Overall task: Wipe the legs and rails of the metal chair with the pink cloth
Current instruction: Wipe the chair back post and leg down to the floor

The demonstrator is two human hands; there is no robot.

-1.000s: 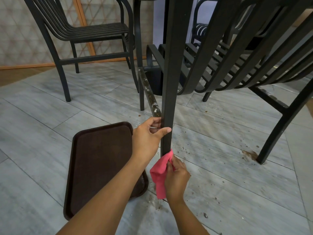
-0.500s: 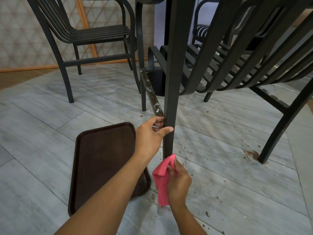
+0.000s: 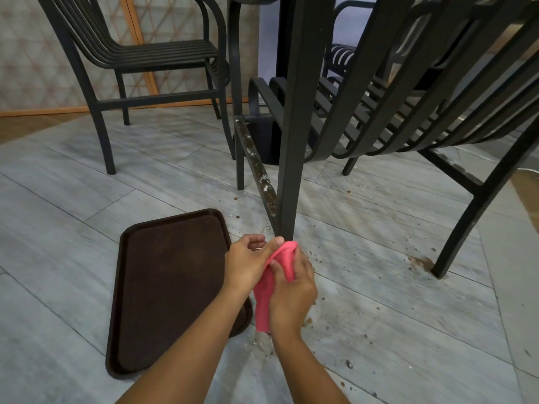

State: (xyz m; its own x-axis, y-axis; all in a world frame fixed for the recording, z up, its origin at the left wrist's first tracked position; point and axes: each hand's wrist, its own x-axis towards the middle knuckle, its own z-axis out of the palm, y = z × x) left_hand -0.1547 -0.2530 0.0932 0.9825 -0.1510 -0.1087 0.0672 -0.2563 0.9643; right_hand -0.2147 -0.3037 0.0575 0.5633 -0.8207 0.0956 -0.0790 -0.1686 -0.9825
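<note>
A dark metal chair leg (image 3: 294, 147) stands straight in front of me. A low side rail (image 3: 256, 167) runs back from it, crusted with brown and white dirt. The pink cloth (image 3: 271, 290) is bunched at the foot of that leg. My right hand (image 3: 293, 295) grips the cloth from the right. My left hand (image 3: 248, 265) pinches the cloth's top edge with thumb and fingers, just below the leg. The bottom of the leg is hidden behind the cloth and hands.
A dark brown tray (image 3: 172, 287) lies on the grey tiled floor to my left. Brown crumbs (image 3: 420, 262) are scattered around the chair's right leg (image 3: 472, 223). A second metal chair (image 3: 140, 65) stands at the back left.
My left hand let go of the chair leg and dropped down onto the cloth. My right hand and the cloth slid lower, to the foot of the leg.
</note>
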